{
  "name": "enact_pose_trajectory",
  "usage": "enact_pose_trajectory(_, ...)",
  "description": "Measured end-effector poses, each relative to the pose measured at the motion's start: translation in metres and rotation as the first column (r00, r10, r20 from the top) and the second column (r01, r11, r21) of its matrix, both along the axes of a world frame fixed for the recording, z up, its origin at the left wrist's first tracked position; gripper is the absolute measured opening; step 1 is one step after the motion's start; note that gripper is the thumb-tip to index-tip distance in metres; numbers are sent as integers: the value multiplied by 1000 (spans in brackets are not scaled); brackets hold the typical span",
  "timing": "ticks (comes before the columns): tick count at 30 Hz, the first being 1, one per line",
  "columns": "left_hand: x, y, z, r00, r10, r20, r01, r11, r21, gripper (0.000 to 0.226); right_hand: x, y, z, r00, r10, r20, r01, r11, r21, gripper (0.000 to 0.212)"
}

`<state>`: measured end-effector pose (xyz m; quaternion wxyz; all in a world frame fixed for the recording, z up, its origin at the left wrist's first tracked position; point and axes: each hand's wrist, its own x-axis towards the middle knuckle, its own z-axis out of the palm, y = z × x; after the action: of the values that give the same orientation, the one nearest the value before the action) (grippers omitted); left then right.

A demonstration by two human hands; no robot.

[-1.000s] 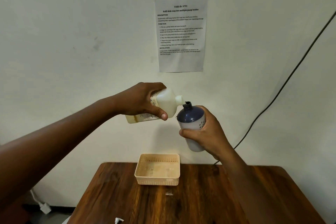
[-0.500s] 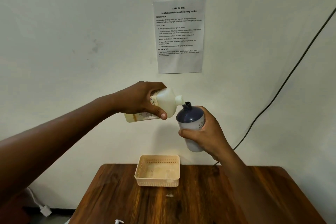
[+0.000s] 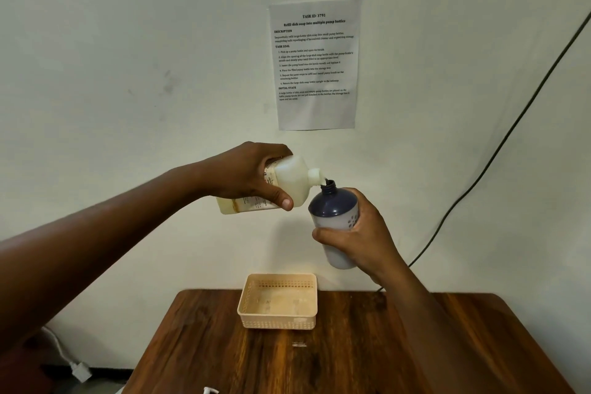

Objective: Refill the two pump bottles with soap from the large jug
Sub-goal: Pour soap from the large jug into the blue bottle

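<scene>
My left hand (image 3: 252, 174) grips the translucent soap jug (image 3: 292, 181), held nearly on its side high above the table, its yellowish soap pooled toward the base. The jug's white spout touches the open black neck of a pump bottle (image 3: 334, 211) with a dark blue top and pale lower body. My right hand (image 3: 358, 238) wraps that bottle from the right and holds it tilted slightly left. A white pump head (image 3: 209, 390) shows partly at the bottom edge. The second pump bottle is not in view.
A cream perforated basket (image 3: 278, 320) sits at the far edge of the wooden table (image 3: 335, 361), below the hands. A printed task sheet (image 3: 316, 64) hangs on the wall. A black cable (image 3: 499, 150) runs down the wall at right; a white plug (image 3: 80, 371) lies on the floor.
The jug's spout has moved closer onto the pump bottle's neck. Both hands stay raised in about the same place.
</scene>
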<state>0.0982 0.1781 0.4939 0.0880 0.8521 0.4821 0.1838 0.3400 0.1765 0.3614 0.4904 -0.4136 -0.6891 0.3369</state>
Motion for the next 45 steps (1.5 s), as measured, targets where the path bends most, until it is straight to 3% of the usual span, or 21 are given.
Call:
enact_pose_trajectory(11,-2,-3,5,999,15,-37,-15,1000,1,63,-3,-2,-1,1000,-11,1,11,1000,-4,74)
enact_pose_trajectory(17,0,-5,7,998,23,-57,-24,1000,-5,77,-4,-3,-1,1000,-14,-3,14,1000,-13,75)
enact_pose_trajectory(26,-4,-2,7,999,12,-50,-12,1000,2,66,-6,-4,-1,1000,-6,-17,6,1000,-11,75)
enact_pose_trajectory(36,-5,-3,7,998,-1,-58,2,1000,10,77,-7,-5,0,1000,4,-17,-4,1000,-14,75)
enact_pose_trajectory(42,-7,0,9,998,-13,-62,14,1000,27,66,-5,-5,1,1000,11,-10,-11,1000,-10,73)
enact_pose_trajectory(45,-6,1,11,998,-24,-66,26,999,31,71,-5,-5,2,1000,11,-9,-11,1000,-9,73)
